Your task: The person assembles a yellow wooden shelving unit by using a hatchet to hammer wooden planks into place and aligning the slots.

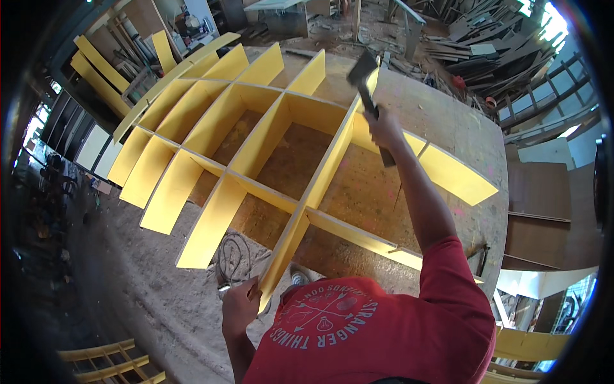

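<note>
My right hand (385,130) is closed round the handle of a hammer (362,69) with a dark, blocky head. The hammer is raised over the far part of a long yellow board (329,163); I cannot tell whether its head touches the board. At the board's near end, my left hand (242,306) grips the edge. The board crosses two long yellow strips, and several shorter yellow boards (214,221) stand on edge across these strips to the left, forming an open grid. On the right, both strips (364,238) run on beyond the long board.
A worn wooden table (467,128) carries the grid, whose left boards overhang its edge. A coiled cable (233,259) lies on the dusty floor. Scrap wood (480,38) is heaped at the far right. More yellow boards (102,67) lean at the far left. Another yellow grid (112,365) lies lower left.
</note>
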Demonstrator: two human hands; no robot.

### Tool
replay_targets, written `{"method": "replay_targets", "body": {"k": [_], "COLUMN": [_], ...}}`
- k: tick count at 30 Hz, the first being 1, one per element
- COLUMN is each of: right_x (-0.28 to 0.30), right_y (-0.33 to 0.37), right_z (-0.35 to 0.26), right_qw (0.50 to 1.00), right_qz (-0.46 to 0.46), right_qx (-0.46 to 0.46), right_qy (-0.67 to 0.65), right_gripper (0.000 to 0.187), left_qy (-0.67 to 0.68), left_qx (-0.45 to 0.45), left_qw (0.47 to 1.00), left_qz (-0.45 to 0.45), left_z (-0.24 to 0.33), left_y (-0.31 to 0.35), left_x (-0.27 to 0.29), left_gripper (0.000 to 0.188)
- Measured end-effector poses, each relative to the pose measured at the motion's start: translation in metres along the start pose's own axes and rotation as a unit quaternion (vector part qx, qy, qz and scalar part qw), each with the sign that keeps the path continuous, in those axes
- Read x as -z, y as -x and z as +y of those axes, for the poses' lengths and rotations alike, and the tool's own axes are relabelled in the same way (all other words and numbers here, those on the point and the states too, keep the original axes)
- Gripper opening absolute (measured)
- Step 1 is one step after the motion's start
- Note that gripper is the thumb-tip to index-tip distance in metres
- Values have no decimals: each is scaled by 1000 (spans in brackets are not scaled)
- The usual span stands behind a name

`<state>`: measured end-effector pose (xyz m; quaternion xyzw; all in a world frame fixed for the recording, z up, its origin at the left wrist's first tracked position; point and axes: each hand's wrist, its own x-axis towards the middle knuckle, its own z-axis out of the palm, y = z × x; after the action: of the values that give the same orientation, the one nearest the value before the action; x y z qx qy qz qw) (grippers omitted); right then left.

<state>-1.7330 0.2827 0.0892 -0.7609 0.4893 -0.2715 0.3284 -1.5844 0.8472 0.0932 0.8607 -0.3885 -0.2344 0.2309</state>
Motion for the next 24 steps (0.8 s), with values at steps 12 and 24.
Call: {"method": "replay_targets", "body": {"k": [12, 24], "right_x": [-42, -19], "right_y": [-24, -12], "right_z": [45, 15], "right_qw": [958, 965], "right_qz": [-119, 208], "right_qx": [-56, 155], "right_qy": [256, 25], "right_gripper": [48, 40], "left_qy": [0, -9], "left_qx": [-12, -17], "left_qw": [1000, 1000], "left_qz": [21, -6], "left_z": [-12, -11], "left_y": [-1, -3], "left_x": [-7, -12], "left_gripper": [32, 34]}}
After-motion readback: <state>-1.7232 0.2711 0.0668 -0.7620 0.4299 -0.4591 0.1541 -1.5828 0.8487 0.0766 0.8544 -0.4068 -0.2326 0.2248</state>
